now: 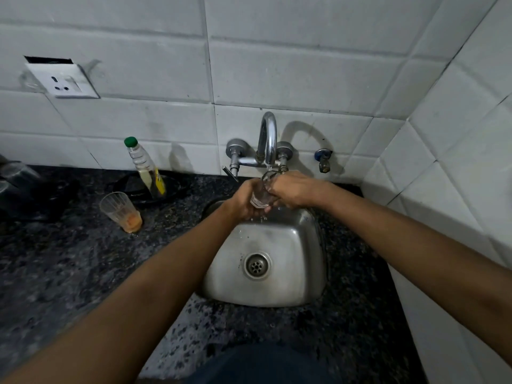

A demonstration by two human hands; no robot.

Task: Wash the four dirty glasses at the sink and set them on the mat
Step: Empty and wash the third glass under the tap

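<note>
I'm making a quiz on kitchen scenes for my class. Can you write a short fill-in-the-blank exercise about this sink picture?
1. Both hands, left and right, hold a clear glass under the running ____.
2. The dirty glass on the counter has ____ residue at the bottom.
3. The bottle behind it has a ____ cap.

Missing words: tap; orange; green

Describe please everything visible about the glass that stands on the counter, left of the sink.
The glass is a clear tumbler with faint vertical ribs, narrower at the base than at the open rim. It stands upright on the dark speckled counter, apart from the steel sink. Orange residue sits at its bottom, so it looks unwashed. Neither hand touches it. Behind it stands a green-capped bottle.
</note>
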